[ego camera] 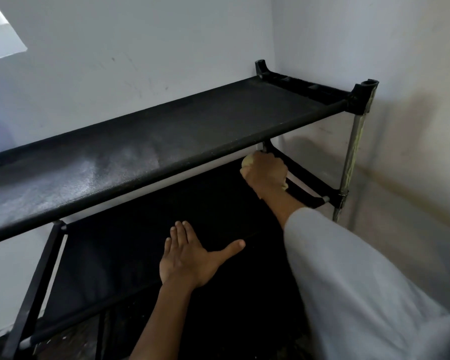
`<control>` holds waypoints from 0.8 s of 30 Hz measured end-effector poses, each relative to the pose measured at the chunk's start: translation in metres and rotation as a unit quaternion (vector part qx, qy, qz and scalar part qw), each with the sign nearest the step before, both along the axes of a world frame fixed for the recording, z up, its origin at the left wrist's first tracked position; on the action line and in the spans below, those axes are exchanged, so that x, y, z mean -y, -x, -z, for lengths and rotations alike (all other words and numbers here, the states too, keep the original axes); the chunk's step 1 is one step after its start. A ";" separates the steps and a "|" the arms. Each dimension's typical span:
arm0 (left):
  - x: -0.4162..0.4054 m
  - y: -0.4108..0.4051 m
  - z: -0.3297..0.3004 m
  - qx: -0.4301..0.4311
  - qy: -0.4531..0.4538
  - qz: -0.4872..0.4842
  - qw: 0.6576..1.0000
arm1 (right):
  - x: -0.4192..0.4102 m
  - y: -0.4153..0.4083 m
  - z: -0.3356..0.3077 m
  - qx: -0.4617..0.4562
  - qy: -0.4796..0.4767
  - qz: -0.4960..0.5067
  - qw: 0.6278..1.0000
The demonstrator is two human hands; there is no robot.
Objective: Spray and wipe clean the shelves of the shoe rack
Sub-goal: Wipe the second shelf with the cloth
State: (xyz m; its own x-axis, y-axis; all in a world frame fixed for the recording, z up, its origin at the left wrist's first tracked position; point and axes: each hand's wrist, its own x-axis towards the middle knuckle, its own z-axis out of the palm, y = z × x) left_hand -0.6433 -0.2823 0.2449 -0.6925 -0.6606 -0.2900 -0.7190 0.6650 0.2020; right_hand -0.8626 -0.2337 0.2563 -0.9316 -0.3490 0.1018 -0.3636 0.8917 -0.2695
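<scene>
So the black fabric-and-tube shoe rack (348, 162) sits tucked into the corner of pale walls, and I'll use it as the reference for everything. Its top black fabric shelf (166, 141) has a greyish, misty-looking patch toward the left half, while the right half looks darker and more even. Under that, the second black fabric shelf (146, 242) is in shadow, so not much detail there. The right hand (266, 174), coming out of a light grey sleeve (348, 281), is at the back right corner of the second shelf, just beneath the top shelf's front bar, with its grip clenched around a bunched pale yellow cloth (247, 162) that pokes out on either side of the fist. The left hand (192, 258) lies flat on the second shelf near its front middle, grip released, fingers straight and thumb spread out to the right
</scene>
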 end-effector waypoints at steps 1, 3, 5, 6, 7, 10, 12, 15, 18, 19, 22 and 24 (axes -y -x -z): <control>-0.001 0.001 0.001 -0.004 0.002 -0.006 1.000 | 0.009 -0.009 -0.003 0.013 0.008 -0.004 1.000; -0.003 0.004 0.002 -0.009 0.002 -0.015 1.000 | 0.023 -0.039 -0.007 0.055 0.046 -0.077 0.994; -0.001 0.005 0.002 -0.001 -0.001 -0.026 1.000 | 0.030 -0.081 -0.005 0.068 0.042 -0.214 0.973; 0.000 0.005 0.002 0.008 -0.002 -0.030 1.000 | 0.030 -0.102 -0.004 0.057 0.023 -0.277 0.959; 0.000 0.005 0.001 0.016 0.000 -0.032 0.999 | 0.028 -0.116 -0.001 0.042 0.009 -0.319 0.947; -0.004 0.004 -0.001 0.007 0.002 -0.040 0.999 | 0.013 -0.109 0.003 0.037 0.031 -0.323 0.945; -0.005 0.004 -0.002 -0.002 -0.006 -0.050 0.999 | 0.002 -0.089 0.004 0.021 0.029 -0.302 0.953; -0.002 0.004 -0.001 -0.006 -0.025 -0.054 0.998 | -0.012 -0.042 0.008 -0.036 0.003 -0.206 0.978; 0.002 0.003 0.003 -0.003 -0.023 -0.048 0.999 | -0.015 0.013 0.006 -0.048 0.006 -0.084 0.995; 0.002 0.003 0.004 -0.002 -0.018 -0.045 0.999 | -0.011 0.024 0.004 -0.046 0.005 -0.062 0.997; 0.003 0.005 0.007 -0.002 -0.016 -0.045 0.999 | 0.014 0.029 0.004 -0.064 -0.001 -0.019 0.998; 0.001 0.005 0.005 -0.001 -0.019 -0.048 0.999 | 0.026 0.018 0.006 -0.065 0.016 -0.036 0.997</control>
